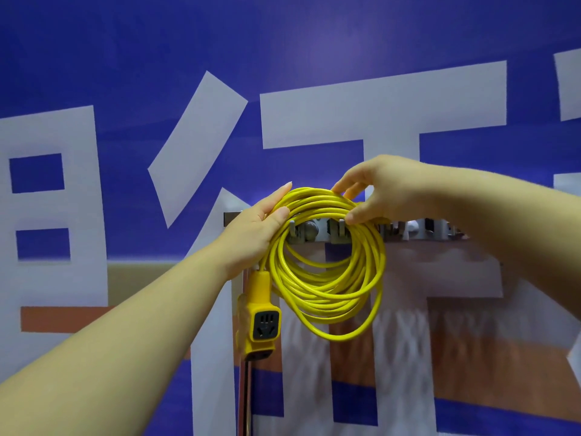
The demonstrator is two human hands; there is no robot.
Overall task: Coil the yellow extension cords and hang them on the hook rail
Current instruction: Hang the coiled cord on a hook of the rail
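Note:
A coiled yellow extension cord (327,287) hangs in front of a grey hook rail (418,231) fixed to the wall. My left hand (254,228) grips the coil's upper left side, thumb over the strands. My right hand (380,187) pinches the top right of the coil, right at a rail hook (341,229). The cord's yellow socket block (262,319) dangles below my left wrist. Whether the coil rests on a hook is hidden by the strands and fingers.
The wall behind is a blue banner (125,58) with large white characters and orange bands. A slim metal pole (244,398) hangs straight down from the rail's left end. More hooks (430,228) line the rail to the right.

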